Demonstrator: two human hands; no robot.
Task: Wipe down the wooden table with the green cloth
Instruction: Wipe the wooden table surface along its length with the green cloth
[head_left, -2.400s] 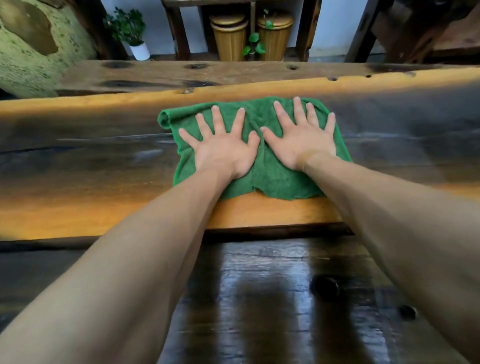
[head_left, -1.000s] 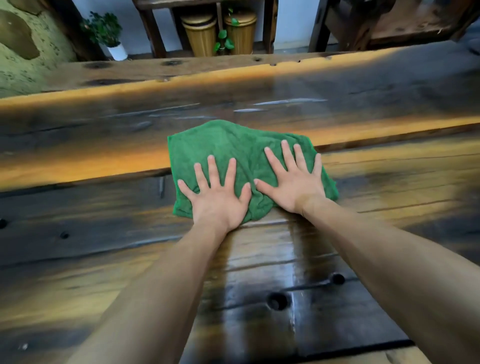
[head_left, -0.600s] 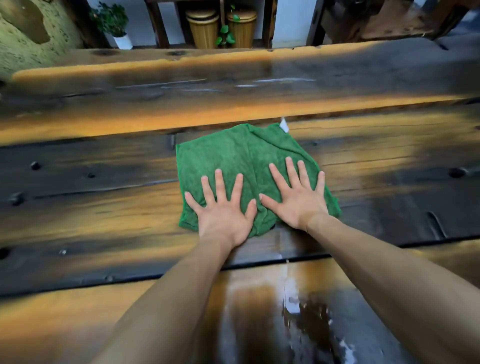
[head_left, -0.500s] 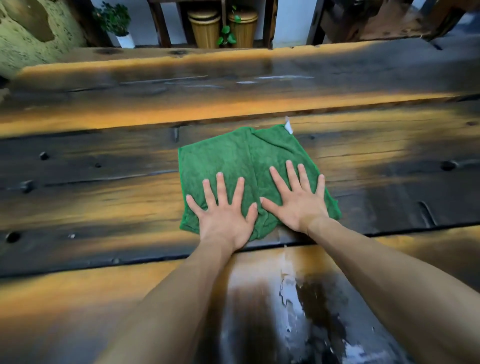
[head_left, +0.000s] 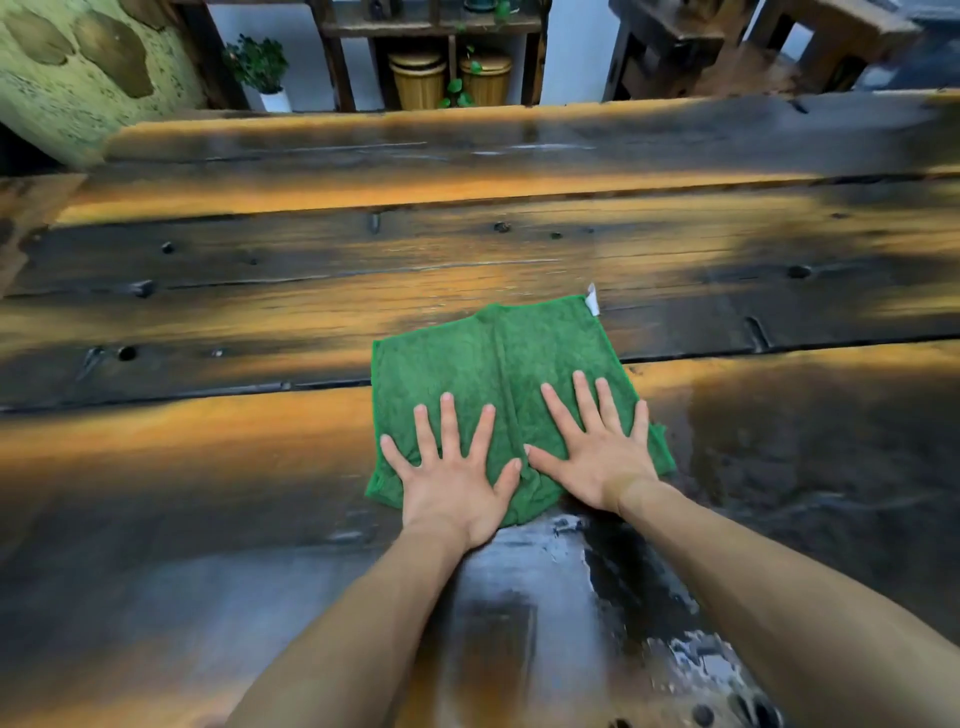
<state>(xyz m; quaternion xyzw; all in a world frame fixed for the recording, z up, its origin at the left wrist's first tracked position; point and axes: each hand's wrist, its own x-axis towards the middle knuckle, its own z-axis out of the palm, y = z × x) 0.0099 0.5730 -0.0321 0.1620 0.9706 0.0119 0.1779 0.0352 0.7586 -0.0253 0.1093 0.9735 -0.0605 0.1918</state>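
Fingers (head_left: 448, 415) spread flat, pressing green cloth (head_left: 493, 358).

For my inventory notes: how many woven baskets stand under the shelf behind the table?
2. One woven basket stands left, the other right beside it, partly behind leaves; more may be hidden.

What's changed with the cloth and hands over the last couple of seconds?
The green cloth has slid across the planks toward the person, from the wooden table's far edge. Left hand and right hand still press it flat, fingers spread; nothing gripped or released.
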